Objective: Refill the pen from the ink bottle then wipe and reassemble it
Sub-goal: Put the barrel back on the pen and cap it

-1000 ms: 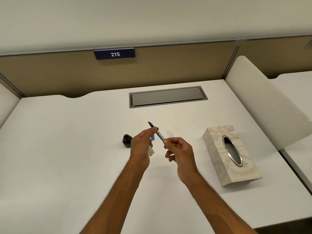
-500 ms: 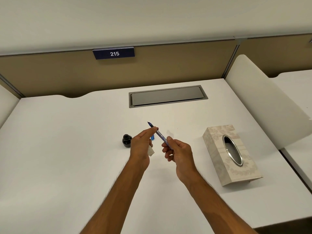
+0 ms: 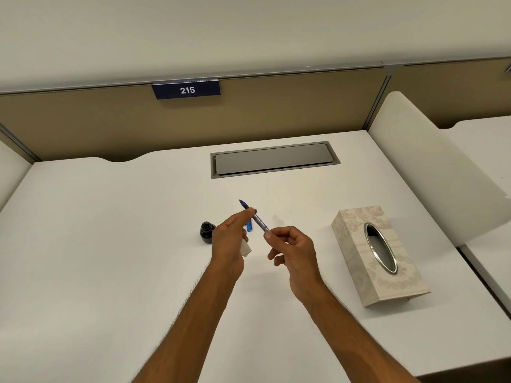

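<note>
- White desk (image 3: 96, 244) fills the view, backed by a tan partition (image 3: 83, 125) that carries a dark number plate (image 3: 186, 90) reading 215.
- Taking the ink bottle (image 3: 206, 232) as the landmark: it stands upright on the desk, small, dark and with its mouth open.
- Just right of the bottle, the left hand (image 3: 231, 239) is raised above the desk, thumb and fingertips pinched shut on the front part of the pen (image 3: 255, 218).
- A scrap of white tissue (image 3: 246, 248) pokes out below that same hand, tucked in the palm.
- The pen slants above and to the right of the bottle, nib pointing up and away, its clear section running down toward the right hand (image 3: 293, 251).
- The right hand, farther right of the bottle, has thumb and forefinger closed on the pen's rear end; the other fingers are loosely curled.
- A short blue piece (image 3: 250, 226) shows beneath the pen between the hands; whether it lies on the desk or is held, I cannot tell.
- Far right of the bottle sits a patterned tissue box (image 3: 359, 244) with an oval metal-rimmed opening.
- Beyond the bottle, toward the partition, a grey cable hatch (image 3: 273, 159) is set flush into the desk.
</note>
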